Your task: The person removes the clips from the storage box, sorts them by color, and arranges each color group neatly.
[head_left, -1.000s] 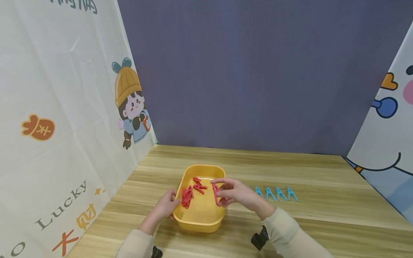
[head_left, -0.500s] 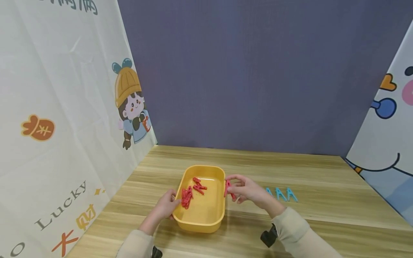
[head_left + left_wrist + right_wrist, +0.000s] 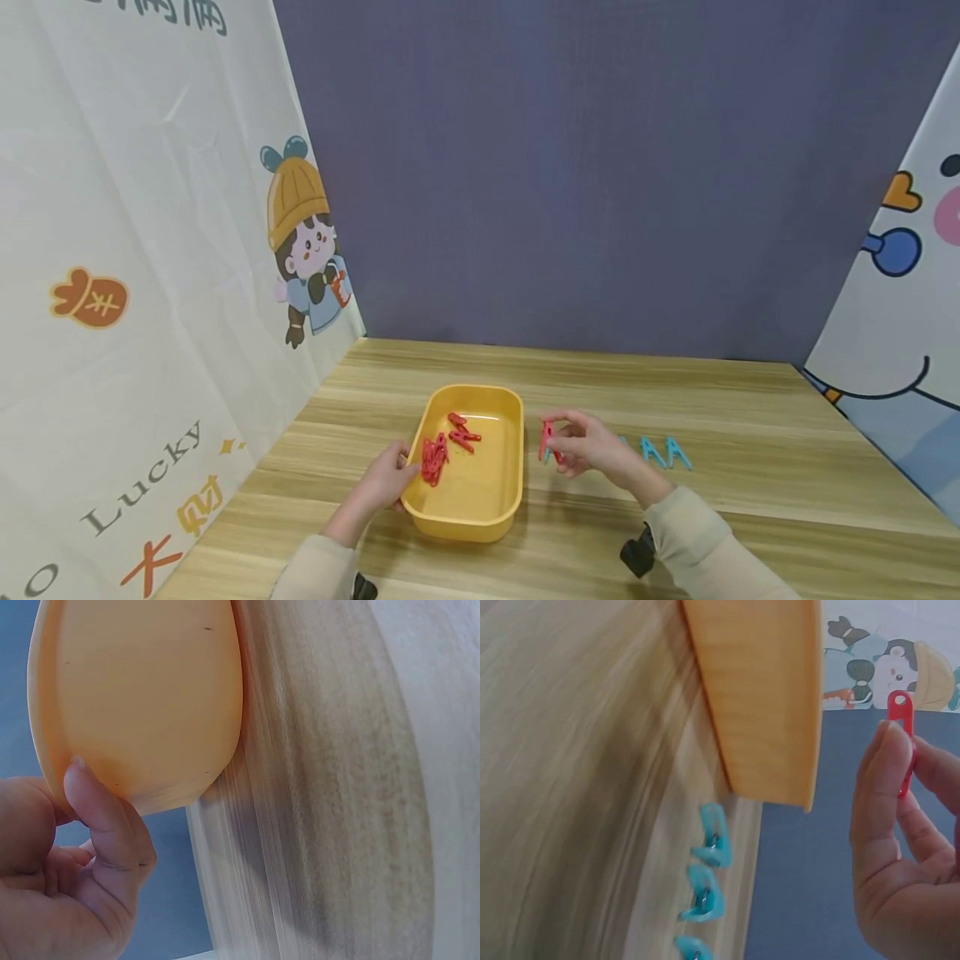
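Observation:
In the head view my left hand (image 3: pixel 388 477) grips the left rim of a yellow plastic bin (image 3: pixel 480 529). The left wrist view has my thumb against the wall of the bin (image 3: pixel 150 690). Several red clothespins (image 3: pixel 435 458) lie inside, mostly heaped at its left. My right hand (image 3: pixel 588 447), just off the bin's right side, pinches one red clothespin (image 3: pixel 547 437) between thumb and fingers, held above the table. Up close, the right wrist view shows that red clothespin (image 3: pixel 901 712) at my fingertips.
Blue clothespins (image 3: pixel 677 452) stand in a row on the wooden table (image 3: pixel 750 500), some hidden behind my right hand. The right wrist view has blue clothespins (image 3: pixel 703 894) beside the bin. A dark cloth (image 3: pixel 570 183) backs the table; a printed white sheet (image 3: pixel 165 275) hangs at left.
My right hand has carried the red clothespin from over the bin out past its right rim, covering more of the blue row. The left hand and bin have stayed put.

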`<state>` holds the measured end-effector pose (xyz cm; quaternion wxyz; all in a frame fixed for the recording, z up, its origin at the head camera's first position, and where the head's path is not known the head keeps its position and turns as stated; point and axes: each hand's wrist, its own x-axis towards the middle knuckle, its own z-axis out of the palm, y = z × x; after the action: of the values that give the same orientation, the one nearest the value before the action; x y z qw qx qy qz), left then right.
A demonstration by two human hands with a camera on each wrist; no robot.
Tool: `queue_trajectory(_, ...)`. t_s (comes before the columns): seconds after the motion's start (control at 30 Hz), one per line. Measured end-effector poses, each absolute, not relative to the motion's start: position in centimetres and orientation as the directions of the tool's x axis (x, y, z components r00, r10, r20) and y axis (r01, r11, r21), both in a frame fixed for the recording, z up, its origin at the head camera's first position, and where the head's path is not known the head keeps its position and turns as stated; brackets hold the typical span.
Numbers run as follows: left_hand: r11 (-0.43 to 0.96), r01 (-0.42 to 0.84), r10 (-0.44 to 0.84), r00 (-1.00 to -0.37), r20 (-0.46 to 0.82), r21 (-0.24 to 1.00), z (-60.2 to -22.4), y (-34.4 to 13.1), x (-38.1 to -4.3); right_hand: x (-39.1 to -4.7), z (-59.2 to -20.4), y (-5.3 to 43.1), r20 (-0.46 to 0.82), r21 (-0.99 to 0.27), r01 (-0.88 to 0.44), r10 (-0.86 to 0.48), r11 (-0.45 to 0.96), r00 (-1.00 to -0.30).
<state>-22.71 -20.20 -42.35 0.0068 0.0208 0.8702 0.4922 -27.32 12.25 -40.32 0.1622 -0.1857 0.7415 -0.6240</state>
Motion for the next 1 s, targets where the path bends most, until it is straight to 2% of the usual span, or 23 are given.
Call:
queue_trajectory(0.43, 0.514, 0.019, 0.044, -0.999, -0.004, 0.857, -42.3, -20.2, -22.7, -27.2, -41.9, 13.1, -0.047, -0.976, -0.057, -0.458, 0.210, -0.888)
queue_trajectory(1.0, 0.511, 0.020, 0.038, -0.999, 0.001, 0.859, -42.3, -20.2, -22.6, -27.3, -44.2, 12.7, -0.072, -0.955, -0.090, -0.515, 0.283, -0.854)
